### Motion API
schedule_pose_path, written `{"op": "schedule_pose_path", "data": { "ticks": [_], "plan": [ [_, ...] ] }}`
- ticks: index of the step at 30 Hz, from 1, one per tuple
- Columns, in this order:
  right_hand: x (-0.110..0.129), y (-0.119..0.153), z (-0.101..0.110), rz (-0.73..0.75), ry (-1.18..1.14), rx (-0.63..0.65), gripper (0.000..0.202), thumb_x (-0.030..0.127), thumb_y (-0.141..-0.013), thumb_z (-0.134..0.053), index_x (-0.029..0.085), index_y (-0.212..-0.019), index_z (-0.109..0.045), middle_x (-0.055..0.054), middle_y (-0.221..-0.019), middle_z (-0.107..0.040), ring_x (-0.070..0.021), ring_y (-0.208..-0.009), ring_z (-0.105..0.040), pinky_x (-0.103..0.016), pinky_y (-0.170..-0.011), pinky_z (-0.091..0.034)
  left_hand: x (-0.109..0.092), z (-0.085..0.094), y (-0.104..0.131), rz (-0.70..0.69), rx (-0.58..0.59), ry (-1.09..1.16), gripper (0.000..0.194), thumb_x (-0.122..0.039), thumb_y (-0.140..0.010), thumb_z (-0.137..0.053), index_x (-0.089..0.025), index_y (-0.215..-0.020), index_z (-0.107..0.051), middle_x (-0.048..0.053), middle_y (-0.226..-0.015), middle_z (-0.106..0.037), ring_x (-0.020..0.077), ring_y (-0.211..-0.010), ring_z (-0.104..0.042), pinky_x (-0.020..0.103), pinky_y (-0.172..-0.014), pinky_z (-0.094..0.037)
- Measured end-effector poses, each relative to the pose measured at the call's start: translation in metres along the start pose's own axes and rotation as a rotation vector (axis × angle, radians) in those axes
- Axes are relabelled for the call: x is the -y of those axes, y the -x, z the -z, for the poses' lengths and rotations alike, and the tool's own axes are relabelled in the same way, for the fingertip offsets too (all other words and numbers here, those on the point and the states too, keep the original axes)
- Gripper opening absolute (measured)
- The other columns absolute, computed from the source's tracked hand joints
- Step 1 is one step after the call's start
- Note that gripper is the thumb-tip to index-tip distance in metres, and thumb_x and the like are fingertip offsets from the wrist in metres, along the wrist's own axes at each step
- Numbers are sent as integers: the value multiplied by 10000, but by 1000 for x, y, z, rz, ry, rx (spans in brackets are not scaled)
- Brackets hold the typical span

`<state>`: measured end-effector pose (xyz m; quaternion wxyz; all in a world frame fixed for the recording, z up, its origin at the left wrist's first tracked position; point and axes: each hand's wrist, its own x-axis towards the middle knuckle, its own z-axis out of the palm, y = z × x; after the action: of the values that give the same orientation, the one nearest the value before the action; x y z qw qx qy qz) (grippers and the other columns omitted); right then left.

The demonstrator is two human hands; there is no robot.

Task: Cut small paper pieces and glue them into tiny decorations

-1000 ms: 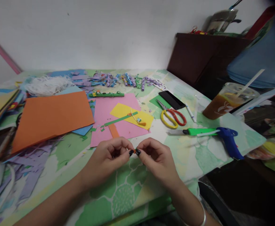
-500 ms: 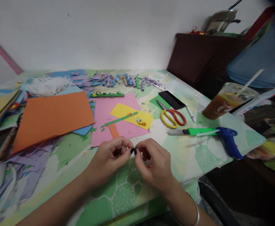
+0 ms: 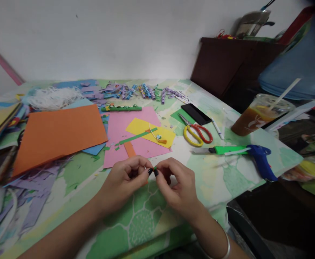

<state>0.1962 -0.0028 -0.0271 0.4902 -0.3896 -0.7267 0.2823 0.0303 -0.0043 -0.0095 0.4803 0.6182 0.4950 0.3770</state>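
Left hand [image 3: 126, 180] has its thumb and forefinger nearly closed in a pinch, and the right hand [image 3: 177, 183] meets it fingertip to fingertip, its thumb and forefinger closed as well. Caught between them, just above the near part of the patterned tablecloth [image 3: 136, 201], is a tiny green-and-orange paper piece [image 3: 155, 168]; its exact shape is too small to tell. Compared with half a second ago, a bit of orange paper [image 3: 146, 183] now shows below the left fingers, and the right thumb sits slightly apart from the left one. That suggests the grip has been adjusted without letting go. Counted on the table are one large orange sheet [image 3: 60, 133], one pink sheet [image 3: 114, 124], one yellow sheet [image 3: 137, 126] lying on the pink, one long green strip [image 3: 133, 138] across both, and one orange strip [image 3: 129, 149]. To their right are one pair of scissors [image 3: 192, 135], one black phone [image 3: 196, 113] and one white pen [image 3: 217, 128]. Purple, blue and green paper curls [image 3: 146, 91] at the back are too many to count.
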Motion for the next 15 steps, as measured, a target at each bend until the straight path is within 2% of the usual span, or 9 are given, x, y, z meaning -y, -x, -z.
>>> {"op": "schedule_pose_path", "data": {
  "ticks": [3, 5, 7, 8, 10, 12, 15],
  "plan": [
    [-1, 0, 1, -38, -23, 4, 71, 104, -797, -552, 159, -823, -587, 12, -709, -560, -81, -547, -483, -220, -520, -388, 2, 1, 0, 1, -19, 0, 122, -280, -838, -553, -170, -834, -607, -68, -554, -431, 77, -506, -378, 196, -475, -297],
    [-2, -1, 1, -114, -98, 20, 146, 113, -815, -530, 166, -928, -605, -11, -823, -615, -78, -558, -506, -214, -513, -401, 1, 2, 0, -1, -38, 0, 125, -285, -835, -562, -169, -839, -610, -68, -545, -446, 75, -497, -384, 195, -467, -292],
    [-3, -2, 2, -218, -207, 80, 212, 147, -840, -524, 180, -1034, -603, -27, -911, -639, -74, -553, -519, -207, -490, -407, 0, 3, -1, -11, -60, 0, 126, -288, -833, -568, -171, -841, -612, -65, -537, -467, 76, -494, -402, 194, -464, -297],
    [-4, -2, 2, -254, -250, 130, 204, 171, -849, -536, 183, -1039, -610, -22, -891, -643, -74, -543, -516, -203, -478, -402, -1, 3, -2, -17, -64, -1, 126, -288, -833, -567, -171, -839, -613, -61, -539, -483, 79, -500, -421, 194, -469, -306],
    [-4, -3, 2, -263, -268, 216, 130, 200, -855, -567, 181, -959, -643, 6, -761, -625, -73, -530, -494, -197, -477, -383, -3, 3, -2, -26, -60, -8, 123, -281, -831, -565, -170, -827, -617, -51, -549, -511, 84, -514, -453, 195, -480, -326],
    [-3, -2, 3, -221, -226, 234, 74, 190, -854, -580, 173, -830, -648, 29, -646, -571, -71, -530, -465, -194, -488, -358, -3, 2, -2, -26, -62, -16, 113, -269, -822, -571, -168, -810, -622, -51, -546, -504, 82, -509, -449, 193, -475, -322],
    [-2, -1, 6, -199, -230, 92, 119, 154, -844, -578, 167, -726, -588, 47, -590, -501, -62, -511, -419, -184, -467, -322, -2, 3, -4, -20, -109, 3, 99, -257, -808, -582, -169, -807, -627, -70, -523, -441, 66, -470, -380, 186, -438, -273]
  ]
}}
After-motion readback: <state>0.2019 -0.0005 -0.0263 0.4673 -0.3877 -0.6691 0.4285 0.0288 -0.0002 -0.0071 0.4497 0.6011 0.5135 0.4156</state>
